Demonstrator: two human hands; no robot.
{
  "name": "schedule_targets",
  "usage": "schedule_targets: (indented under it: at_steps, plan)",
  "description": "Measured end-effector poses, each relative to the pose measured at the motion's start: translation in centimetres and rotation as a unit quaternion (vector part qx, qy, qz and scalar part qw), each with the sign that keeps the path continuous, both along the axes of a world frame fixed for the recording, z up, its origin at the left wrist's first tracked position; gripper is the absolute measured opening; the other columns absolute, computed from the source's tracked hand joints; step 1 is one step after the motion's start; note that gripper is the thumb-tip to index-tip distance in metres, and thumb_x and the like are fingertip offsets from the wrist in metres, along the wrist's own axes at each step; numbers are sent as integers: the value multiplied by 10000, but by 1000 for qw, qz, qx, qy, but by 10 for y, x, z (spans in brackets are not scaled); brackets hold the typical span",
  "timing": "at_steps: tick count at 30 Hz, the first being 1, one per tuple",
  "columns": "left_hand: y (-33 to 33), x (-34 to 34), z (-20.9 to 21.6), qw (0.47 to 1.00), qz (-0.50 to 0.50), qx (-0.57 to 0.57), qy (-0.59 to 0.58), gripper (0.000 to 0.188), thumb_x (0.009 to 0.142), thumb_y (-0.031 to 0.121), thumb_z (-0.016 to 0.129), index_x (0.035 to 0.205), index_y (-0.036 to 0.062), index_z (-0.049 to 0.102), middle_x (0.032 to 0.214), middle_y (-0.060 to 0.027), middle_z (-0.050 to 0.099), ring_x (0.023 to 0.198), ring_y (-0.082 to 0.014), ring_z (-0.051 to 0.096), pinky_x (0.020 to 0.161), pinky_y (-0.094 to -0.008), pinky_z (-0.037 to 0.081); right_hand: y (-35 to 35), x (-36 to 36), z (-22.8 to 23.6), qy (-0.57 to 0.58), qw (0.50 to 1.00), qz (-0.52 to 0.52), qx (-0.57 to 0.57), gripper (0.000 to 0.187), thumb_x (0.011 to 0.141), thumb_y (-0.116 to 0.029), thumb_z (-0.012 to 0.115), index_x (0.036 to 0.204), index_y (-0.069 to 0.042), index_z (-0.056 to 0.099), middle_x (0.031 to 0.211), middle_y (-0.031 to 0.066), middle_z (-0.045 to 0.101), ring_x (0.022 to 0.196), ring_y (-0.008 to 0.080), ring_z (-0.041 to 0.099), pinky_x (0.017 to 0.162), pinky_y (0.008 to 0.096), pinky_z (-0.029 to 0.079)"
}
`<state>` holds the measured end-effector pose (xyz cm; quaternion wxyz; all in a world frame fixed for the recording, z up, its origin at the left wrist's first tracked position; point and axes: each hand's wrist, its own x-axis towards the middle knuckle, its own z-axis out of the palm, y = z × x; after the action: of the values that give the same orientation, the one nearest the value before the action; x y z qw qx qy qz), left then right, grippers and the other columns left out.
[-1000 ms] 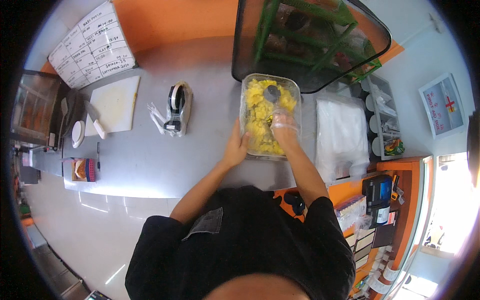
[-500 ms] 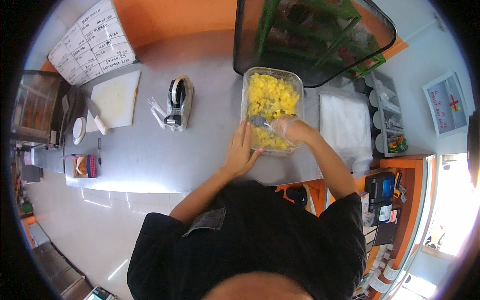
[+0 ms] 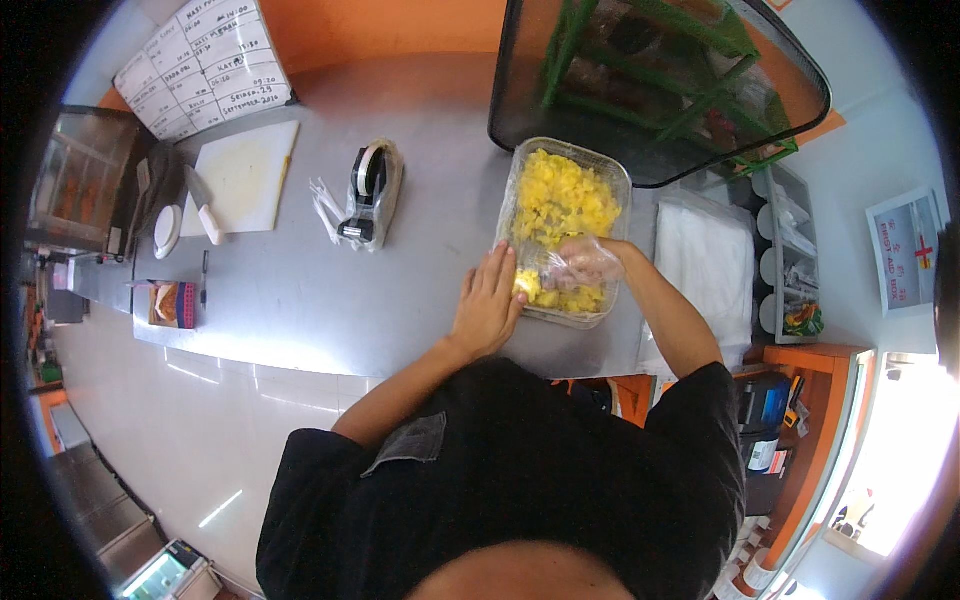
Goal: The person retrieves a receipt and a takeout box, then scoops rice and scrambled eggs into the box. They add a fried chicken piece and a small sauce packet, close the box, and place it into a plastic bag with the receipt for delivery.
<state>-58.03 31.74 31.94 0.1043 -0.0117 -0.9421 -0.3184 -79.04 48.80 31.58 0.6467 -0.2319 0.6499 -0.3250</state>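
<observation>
A clear plastic container (image 3: 507, 222) of chopped yellow food pieces (image 3: 568, 192) stands on the steel counter in front of me. My left hand (image 3: 486, 305) lies against its near left side, fingers stretched out and together, thumb by the near rim. Inside the near half, my right hand (image 3: 585, 262) wears a clear plastic glove and is closed, knuckles low over the food. From its left side a flat greyish tool (image 3: 531, 262) sticks out toward my left fingertips; its handle is hidden in the glove and its exact kind is unclear.
Behind the container stands a black-rimmed mesh cover (image 3: 650, 185) over a green rack. To the right lie clear plastic bags (image 3: 703, 275). Leftward are a tape dispenser (image 3: 368, 195), a cutting board (image 3: 262, 180), a knife (image 3: 205, 208) and a small printed box (image 3: 172, 304).
The view has shifted, so the counter things sit further right. My right hand has turned, and less of the grey tool shows. My left hand stays at the container's side.
</observation>
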Motion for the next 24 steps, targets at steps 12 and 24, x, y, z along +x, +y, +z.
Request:
schedule_targets:
  at_steps: [12, 24]
  plan:
    - [-7, 1, -1, 999, -35, 21, 26, 709, 912, 301, 548, 1436, -58, 235, 1475, -247, 256, 1300, -434, 325, 1065, -499, 269, 7, 33, 96, 579, 758, 269, 135, 173, 758, -115, 585, 862, -35, 698, 829, 223, 659, 754, 361, 650, 638, 440, 509]
    - [-1, -1, -5, 999, -27, -25, 21, 718, 911, 344, 560, 1430, -45, 251, 1474, -239, 249, 1287, -457, 327, 1059, -557, 270, 7, 6, 42, -7, 999, 31, 25, 194, 842, -244, 697, 873, -55, 665, 733, -5, 577, 681, 111, 518, 629, 251, 435]
